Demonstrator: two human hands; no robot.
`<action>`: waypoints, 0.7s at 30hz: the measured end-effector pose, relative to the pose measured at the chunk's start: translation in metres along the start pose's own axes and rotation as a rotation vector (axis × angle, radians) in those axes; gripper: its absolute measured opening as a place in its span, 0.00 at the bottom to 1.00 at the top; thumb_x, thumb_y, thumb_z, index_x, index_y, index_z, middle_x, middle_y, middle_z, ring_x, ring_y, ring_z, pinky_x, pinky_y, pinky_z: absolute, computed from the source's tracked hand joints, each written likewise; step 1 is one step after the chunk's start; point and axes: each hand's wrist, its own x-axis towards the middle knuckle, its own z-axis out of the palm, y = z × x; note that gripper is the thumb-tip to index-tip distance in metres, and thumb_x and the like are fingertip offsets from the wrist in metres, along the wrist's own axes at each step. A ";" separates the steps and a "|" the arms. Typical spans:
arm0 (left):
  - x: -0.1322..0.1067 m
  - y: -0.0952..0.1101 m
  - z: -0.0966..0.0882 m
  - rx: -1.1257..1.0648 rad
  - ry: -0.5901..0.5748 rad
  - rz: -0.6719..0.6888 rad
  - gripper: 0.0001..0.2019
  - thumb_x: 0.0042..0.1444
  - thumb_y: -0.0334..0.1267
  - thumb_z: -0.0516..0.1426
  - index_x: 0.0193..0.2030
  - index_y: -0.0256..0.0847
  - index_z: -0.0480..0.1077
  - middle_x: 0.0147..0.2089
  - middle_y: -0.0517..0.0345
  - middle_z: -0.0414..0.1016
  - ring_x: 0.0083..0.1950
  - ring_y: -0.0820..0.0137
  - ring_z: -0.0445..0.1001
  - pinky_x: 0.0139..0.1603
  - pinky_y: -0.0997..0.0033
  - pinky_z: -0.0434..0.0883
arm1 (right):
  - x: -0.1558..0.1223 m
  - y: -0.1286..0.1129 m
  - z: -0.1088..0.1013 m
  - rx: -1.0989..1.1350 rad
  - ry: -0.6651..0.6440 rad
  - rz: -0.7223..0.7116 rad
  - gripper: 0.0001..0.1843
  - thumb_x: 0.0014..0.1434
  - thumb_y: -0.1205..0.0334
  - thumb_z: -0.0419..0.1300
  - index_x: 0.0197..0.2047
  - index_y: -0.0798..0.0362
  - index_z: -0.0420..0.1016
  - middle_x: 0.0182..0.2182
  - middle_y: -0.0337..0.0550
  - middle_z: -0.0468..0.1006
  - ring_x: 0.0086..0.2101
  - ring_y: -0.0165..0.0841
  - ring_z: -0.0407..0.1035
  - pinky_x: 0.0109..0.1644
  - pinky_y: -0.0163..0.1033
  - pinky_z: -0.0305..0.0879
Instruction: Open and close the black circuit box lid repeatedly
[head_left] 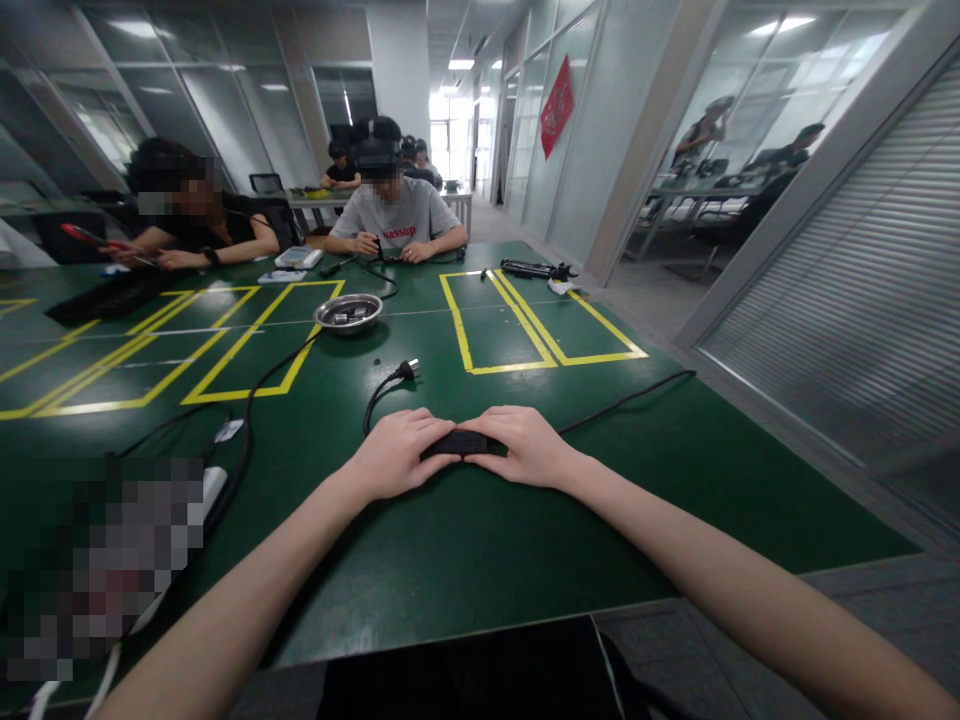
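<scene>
A black power adapter (pixel 466 442) lies low over the green table, held level between my two hands. My left hand (pixel 397 452) is closed around its left end, thumb and fingers pinching it. On the other end my right hand (pixel 525 445) grips the same way, and the thumbs nearly meet above the middle. A short black cord with a plug (pixel 407 369) curls up from beside my left hand, its prongs pointing right. From my right hand, a thin black cable (pixel 630 401) runs off to the right across the table. Fingers hide both ends of the adapter.
A metal bowl (pixel 349 314) with small metal parts stands ahead, left of centre. Yellow tape rectangles (pixel 512 368) mark the green table (pixel 600 540). A black tool-like object (pixel 537 270) lies at the far edge. Lower left, a blurred white-edged object (pixel 214 492) sits among cables. Two people work opposite.
</scene>
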 end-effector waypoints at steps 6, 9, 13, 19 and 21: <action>-0.002 -0.002 0.003 -0.031 0.039 -0.015 0.16 0.68 0.46 0.56 0.54 0.38 0.74 0.44 0.49 0.81 0.42 0.62 0.79 0.44 0.65 0.75 | -0.002 0.000 0.002 -0.042 0.025 0.020 0.16 0.65 0.56 0.64 0.53 0.55 0.78 0.41 0.50 0.85 0.39 0.40 0.79 0.43 0.42 0.72; -0.003 -0.002 0.005 -0.045 0.026 -0.016 0.14 0.68 0.43 0.55 0.54 0.38 0.74 0.43 0.50 0.81 0.41 0.64 0.79 0.43 0.66 0.75 | -0.002 0.001 0.004 -0.028 0.039 0.007 0.18 0.65 0.55 0.65 0.54 0.54 0.77 0.41 0.49 0.85 0.39 0.39 0.79 0.42 0.41 0.73; -0.004 -0.004 0.006 -0.040 0.082 -0.006 0.17 0.66 0.46 0.58 0.55 0.38 0.74 0.43 0.50 0.81 0.42 0.63 0.79 0.43 0.66 0.75 | -0.003 0.002 0.003 -0.008 0.080 -0.035 0.16 0.68 0.56 0.61 0.55 0.54 0.77 0.42 0.49 0.85 0.40 0.38 0.79 0.44 0.41 0.74; -0.004 -0.008 0.004 -0.001 0.132 0.005 0.16 0.68 0.46 0.57 0.51 0.37 0.76 0.40 0.50 0.81 0.39 0.64 0.79 0.41 0.66 0.75 | -0.002 0.002 0.003 0.005 0.121 -0.056 0.20 0.66 0.54 0.64 0.58 0.53 0.75 0.48 0.50 0.84 0.45 0.39 0.80 0.49 0.42 0.76; -0.005 -0.007 0.003 0.003 0.121 0.004 0.16 0.68 0.47 0.57 0.51 0.37 0.76 0.39 0.49 0.81 0.39 0.63 0.79 0.41 0.66 0.74 | -0.003 0.002 0.002 0.015 0.105 -0.052 0.22 0.65 0.55 0.65 0.60 0.52 0.74 0.51 0.50 0.83 0.48 0.40 0.80 0.50 0.42 0.76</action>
